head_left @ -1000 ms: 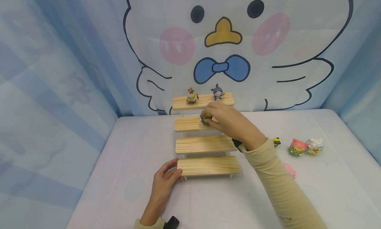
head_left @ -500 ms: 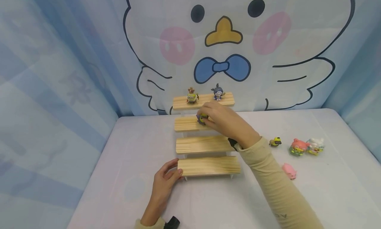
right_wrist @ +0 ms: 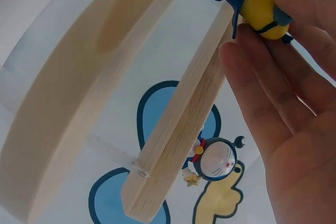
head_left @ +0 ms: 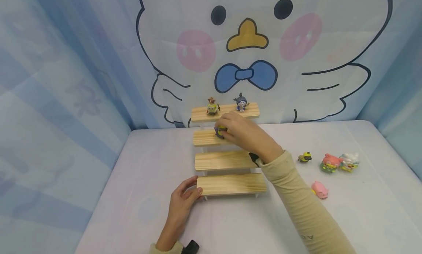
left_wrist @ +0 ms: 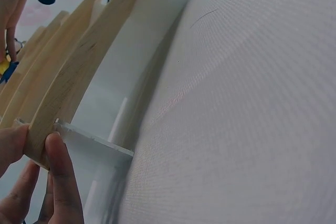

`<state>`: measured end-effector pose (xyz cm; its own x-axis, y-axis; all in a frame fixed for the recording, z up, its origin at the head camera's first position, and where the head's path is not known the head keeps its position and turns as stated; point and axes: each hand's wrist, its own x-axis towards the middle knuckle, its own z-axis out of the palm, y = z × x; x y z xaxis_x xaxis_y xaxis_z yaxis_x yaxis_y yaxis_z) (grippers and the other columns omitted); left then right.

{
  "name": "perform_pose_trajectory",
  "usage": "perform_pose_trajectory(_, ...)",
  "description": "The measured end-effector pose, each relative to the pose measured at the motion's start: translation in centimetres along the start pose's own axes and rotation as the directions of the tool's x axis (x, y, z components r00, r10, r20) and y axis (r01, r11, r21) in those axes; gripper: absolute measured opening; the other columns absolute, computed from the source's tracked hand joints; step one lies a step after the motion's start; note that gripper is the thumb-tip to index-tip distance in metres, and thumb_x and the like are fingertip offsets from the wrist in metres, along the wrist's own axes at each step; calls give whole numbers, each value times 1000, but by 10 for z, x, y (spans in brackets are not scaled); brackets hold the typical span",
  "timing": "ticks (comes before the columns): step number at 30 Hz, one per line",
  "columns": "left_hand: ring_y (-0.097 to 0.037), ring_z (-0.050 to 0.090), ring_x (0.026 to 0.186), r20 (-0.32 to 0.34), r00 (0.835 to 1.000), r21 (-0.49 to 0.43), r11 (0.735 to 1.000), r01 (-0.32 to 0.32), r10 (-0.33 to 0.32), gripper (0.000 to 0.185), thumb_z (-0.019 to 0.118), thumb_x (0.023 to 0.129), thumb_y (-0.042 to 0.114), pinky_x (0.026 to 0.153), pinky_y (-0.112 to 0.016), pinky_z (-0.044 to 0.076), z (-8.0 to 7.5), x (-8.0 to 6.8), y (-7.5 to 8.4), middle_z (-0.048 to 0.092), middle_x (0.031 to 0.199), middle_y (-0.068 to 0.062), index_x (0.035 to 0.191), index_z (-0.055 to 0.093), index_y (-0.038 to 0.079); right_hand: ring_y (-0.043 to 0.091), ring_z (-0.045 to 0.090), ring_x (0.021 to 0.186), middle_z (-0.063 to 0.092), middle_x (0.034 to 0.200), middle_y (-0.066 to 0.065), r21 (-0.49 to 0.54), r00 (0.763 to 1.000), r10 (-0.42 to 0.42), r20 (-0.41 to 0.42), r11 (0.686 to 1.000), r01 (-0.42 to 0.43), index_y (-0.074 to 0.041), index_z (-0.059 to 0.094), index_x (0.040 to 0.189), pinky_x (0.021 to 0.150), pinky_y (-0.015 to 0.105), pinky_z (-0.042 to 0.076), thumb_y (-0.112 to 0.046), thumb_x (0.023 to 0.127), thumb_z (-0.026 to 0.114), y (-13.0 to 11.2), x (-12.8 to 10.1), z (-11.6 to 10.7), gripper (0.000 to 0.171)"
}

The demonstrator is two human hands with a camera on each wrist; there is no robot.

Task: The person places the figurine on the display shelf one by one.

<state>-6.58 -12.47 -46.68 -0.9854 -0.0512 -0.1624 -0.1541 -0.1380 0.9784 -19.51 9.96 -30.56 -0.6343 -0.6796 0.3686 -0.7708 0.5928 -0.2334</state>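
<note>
My right hand (head_left: 244, 131) pinches a small yellow figurine with a blue cape (right_wrist: 260, 6) between thumb and fingers, at the left part of the second-highest step of a wooden tiered display stand (head_left: 230, 184). Whether the figurine touches the step I cannot tell. Down at the lowest step, my left hand (head_left: 182, 202) grips the board's left end (left_wrist: 39, 140), thumb on one face and fingers on the other. On the top step stand a yellow-green figurine with a brown topper (head_left: 212, 106) and a blue-and-white cat-like figurine (head_left: 241, 103).
Several figurines lie right of the stand: a yellow-and-black one (head_left: 304, 157), a pink-and-green one (head_left: 329, 163), a white-and-yellow one (head_left: 349, 162) and a pink pig-like one (head_left: 320, 190). A printed curtain (head_left: 244, 52) hangs behind the white table (head_left: 148, 155).
My right hand has shifted left along the second-highest step with the caped figurine, uncovering more of the yellow-and-black and pink pig-like figurines. My left hand has stayed at the lowest board.
</note>
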Motion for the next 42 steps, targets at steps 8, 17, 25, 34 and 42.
perform_pose_trajectory(8, -13, 67, 91, -4, 1000, 9, 1000, -1, 1, 53, 76, 88, 11, 78, -27, 61, 0, 0, -1, 54, 132, -19, 136, 55, 0, 21, 59, 98, 67, 105, 7, -3, 1000, 4, 9, 1000, -4, -4, 69, 108, 83, 33, 54, -6, 92, 70, -2, 0, 0, 17)
perform_pose_trajectory(17, -14, 68, 91, -5, 1000, 9, 1000, -2, 2, 53, 76, 88, 10, 78, -27, 61, 0, -1, 0, 54, 132, -19, 136, 56, 2, 22, 60, 99, 66, 105, 8, -7, 1000, -7, 5, 1000, 7, -4, 69, 108, 86, 34, 54, -6, 92, 70, -2, -1, 0, 16)
perform_pose_trajectory(25, -14, 68, 92, 1, 1000, 6, 1000, -5, 5, 53, 76, 88, 10, 78, -27, 61, 0, -1, 0, 54, 132, -19, 136, 56, 1, 23, 59, 105, 65, 112, 9, -20, 1000, -15, 0, 1000, 15, -2, 67, 114, 89, 35, 54, -5, 91, 72, -2, -1, 0, 24)
perform_pose_trajectory(34, -14, 67, 92, -3, 1000, 14, 1000, -4, 4, 54, 76, 87, 11, 78, -27, 61, 0, 0, -1, 54, 132, -19, 136, 55, 1, 25, 57, 113, 63, 118, 10, -31, 999, -32, -9, 999, 32, -1, 66, 118, 100, 38, 52, -3, 89, 73, -3, -6, -6, 30)
perform_pose_trajectory(42, -14, 67, 92, -6, 1000, 12, 1000, -1, 1, 53, 76, 87, 10, 78, -27, 61, 0, 0, -1, 54, 132, -18, 136, 56, 1, 26, 57, 114, 61, 119, 11, -44, 996, -57, -67, 998, 54, -1, 64, 121, 97, 37, 53, -3, 88, 74, -4, -17, -13, 35)
